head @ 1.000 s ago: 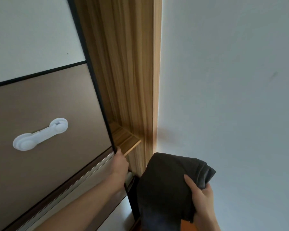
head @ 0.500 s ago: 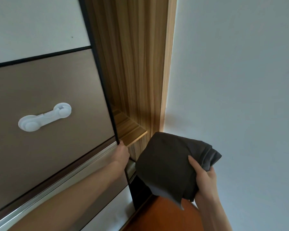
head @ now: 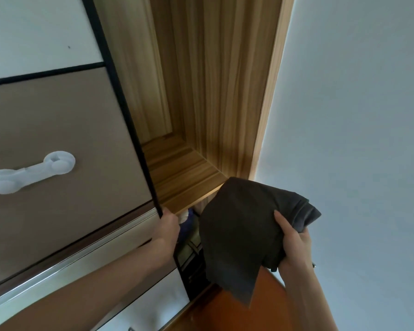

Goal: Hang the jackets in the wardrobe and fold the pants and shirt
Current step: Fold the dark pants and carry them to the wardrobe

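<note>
A folded dark grey garment (head: 244, 232) hangs in front of the wardrobe's open right end, and my right hand (head: 294, 242) grips its right edge, thumb on top. My left hand (head: 169, 223) holds the black edge of the sliding wardrobe door (head: 65, 144), fingers wrapped behind it. Above the garment, a bare wooden shelf (head: 184, 177) shows inside the wardrobe. Below that shelf a little of some stored clothing (head: 189, 218) peeks out, mostly hidden.
A white child-safety latch (head: 31, 172) is stuck on the door's brown panel. The wardrobe's wooden side wall (head: 227, 91) stands against a pale wall (head: 356, 115) at the right. An orange-brown surface (head: 268, 306) lies below the garment.
The sliding door has moved left under my left hand, baring more of the wooden shelf and the space beneath it. My right hand has lifted the garment closer to the opening.
</note>
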The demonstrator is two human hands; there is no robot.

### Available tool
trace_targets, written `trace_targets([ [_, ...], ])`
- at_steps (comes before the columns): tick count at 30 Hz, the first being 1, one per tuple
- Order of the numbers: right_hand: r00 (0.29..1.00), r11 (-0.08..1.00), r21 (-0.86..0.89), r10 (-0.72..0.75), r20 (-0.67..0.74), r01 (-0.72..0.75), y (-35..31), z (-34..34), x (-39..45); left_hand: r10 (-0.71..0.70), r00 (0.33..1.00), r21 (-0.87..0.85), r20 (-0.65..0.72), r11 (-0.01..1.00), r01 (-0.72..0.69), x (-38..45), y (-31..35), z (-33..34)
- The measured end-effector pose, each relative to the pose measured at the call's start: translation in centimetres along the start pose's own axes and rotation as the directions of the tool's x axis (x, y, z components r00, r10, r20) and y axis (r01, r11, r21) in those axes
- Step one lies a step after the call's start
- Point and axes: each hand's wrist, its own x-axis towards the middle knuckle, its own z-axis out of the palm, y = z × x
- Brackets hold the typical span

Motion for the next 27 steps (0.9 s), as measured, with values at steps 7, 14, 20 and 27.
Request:
trace_targets([
  [7,0.999,0.999,0.001,0.032,0.04,-0.032,1.2,2.0,-0.7,-0.06,0.984,-0.154,0.169,0.984,0.086,-1.8,1.1,3.2],
  [14,0.996,0.998,-0.006,0.057,0.071,-0.056,1.3,5.1,-0.8,-0.22,0.949,-0.969,0.226,0.052,0.242,-5.0,2.0,3.0],
  [20,0.982,0.998,-0.003,0.063,0.177,-0.064,1.6,7.5,-1.0,0.395,0.914,0.258,0.094,-0.896,0.361,-3.9,4.9,0.9],
  [27,0.923,0.972,-0.144,0.224,0.313,-0.187,2.9,6.9,-0.3,0.109,0.993,0.76,-0.043,-0.641,0.103,-2.3,5.5,1.7],
])
